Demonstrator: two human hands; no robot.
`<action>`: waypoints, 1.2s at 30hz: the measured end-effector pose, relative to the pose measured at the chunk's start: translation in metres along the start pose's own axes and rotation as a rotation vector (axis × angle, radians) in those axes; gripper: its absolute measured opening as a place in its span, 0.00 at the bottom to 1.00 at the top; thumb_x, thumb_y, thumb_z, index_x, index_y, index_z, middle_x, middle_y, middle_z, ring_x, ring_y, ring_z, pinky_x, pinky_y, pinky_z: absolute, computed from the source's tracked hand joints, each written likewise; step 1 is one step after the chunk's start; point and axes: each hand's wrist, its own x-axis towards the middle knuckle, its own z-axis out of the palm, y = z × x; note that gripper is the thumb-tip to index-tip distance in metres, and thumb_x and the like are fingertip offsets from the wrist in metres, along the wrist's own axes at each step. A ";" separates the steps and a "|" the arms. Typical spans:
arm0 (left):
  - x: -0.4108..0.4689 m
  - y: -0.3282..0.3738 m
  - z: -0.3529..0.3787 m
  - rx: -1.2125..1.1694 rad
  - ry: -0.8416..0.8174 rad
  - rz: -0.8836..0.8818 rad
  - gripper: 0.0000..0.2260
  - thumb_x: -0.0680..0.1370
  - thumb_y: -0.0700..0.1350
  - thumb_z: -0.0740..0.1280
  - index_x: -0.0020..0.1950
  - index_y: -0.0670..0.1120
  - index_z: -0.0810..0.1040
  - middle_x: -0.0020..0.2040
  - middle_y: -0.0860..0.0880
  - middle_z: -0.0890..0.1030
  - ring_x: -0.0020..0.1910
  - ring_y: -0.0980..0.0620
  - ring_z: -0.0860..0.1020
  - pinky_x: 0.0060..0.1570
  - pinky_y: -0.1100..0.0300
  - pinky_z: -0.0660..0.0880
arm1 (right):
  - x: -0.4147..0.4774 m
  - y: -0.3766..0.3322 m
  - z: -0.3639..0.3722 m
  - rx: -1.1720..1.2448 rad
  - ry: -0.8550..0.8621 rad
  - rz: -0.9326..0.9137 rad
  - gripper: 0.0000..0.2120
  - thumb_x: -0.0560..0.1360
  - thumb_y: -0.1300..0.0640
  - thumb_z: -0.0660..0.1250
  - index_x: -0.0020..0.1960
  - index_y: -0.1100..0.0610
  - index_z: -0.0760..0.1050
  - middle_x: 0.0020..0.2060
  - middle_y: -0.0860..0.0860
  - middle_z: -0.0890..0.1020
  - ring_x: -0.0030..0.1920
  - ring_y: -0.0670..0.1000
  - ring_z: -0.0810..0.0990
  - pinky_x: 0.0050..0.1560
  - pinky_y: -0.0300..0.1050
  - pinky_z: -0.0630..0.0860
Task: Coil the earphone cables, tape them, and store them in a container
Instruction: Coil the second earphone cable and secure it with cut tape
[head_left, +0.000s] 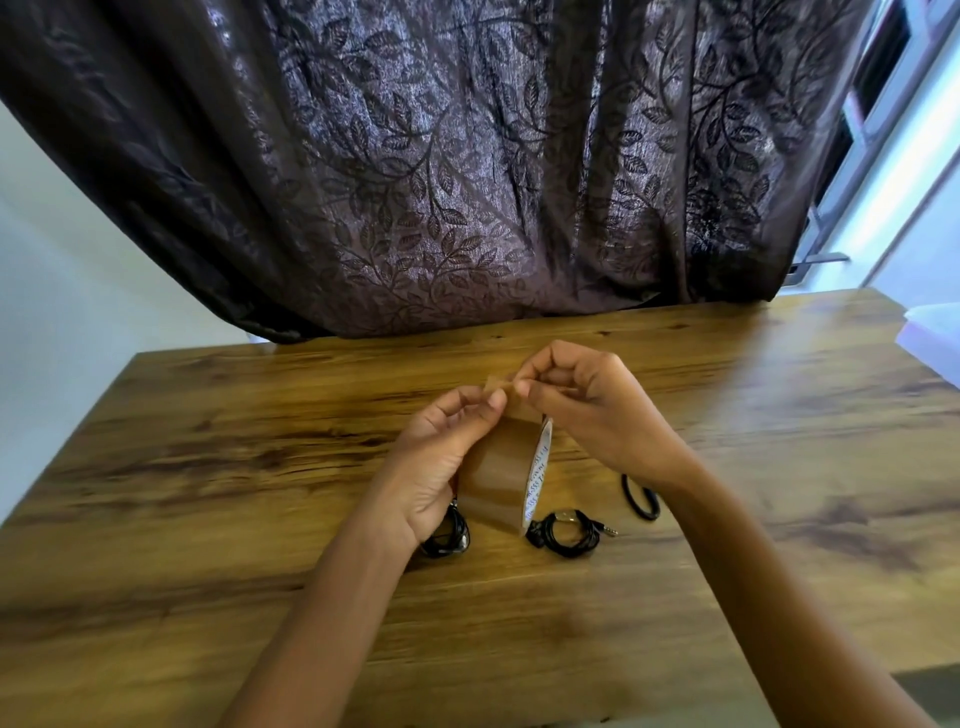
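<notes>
Left hand (441, 457) + right hand (587, 410): fingers of both pinch the free tape end (506, 395). The brown packing-tape roll w/ white core (498, 467) hangs just below the fingers, prob to tear off a strip. Coiled black earphone cables (563, 530) lie on the wooden table (208, 467) under the fingers, in reach. Taped yet? Can't tell. Pale plastic container (935, 338) is far right of the fingers.

Both bare arms are reaching in from the near edge, converging toward the middle. The left hand (447, 457) is curling its fingers, pinching the loose end of a brown translucent tape roll (498, 467). The right hand (587, 410), slightly farther off, is pinching the same strip, knuckles raised.
</notes>
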 end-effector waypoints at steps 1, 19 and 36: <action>0.000 0.000 0.002 -0.003 0.017 0.022 0.10 0.67 0.47 0.70 0.46 0.47 0.79 0.41 0.50 0.83 0.40 0.56 0.80 0.42 0.61 0.76 | 0.000 0.001 0.001 0.031 0.002 0.002 0.02 0.74 0.64 0.66 0.45 0.60 0.76 0.44 0.48 0.84 0.48 0.44 0.83 0.47 0.35 0.77; -0.002 0.000 0.011 0.156 0.320 0.180 0.06 0.76 0.47 0.65 0.40 0.52 0.77 0.31 0.59 0.80 0.35 0.60 0.76 0.35 0.61 0.72 | -0.032 0.093 -0.037 -0.143 0.330 0.585 0.10 0.75 0.54 0.66 0.52 0.59 0.76 0.48 0.54 0.81 0.51 0.55 0.79 0.47 0.42 0.74; 0.001 0.000 0.008 0.167 0.341 0.121 0.08 0.78 0.46 0.63 0.39 0.52 0.76 0.38 0.54 0.80 0.40 0.54 0.75 0.38 0.57 0.72 | -0.058 0.164 -0.042 -1.052 0.131 0.733 0.12 0.77 0.53 0.62 0.51 0.62 0.74 0.48 0.58 0.80 0.47 0.58 0.78 0.45 0.48 0.73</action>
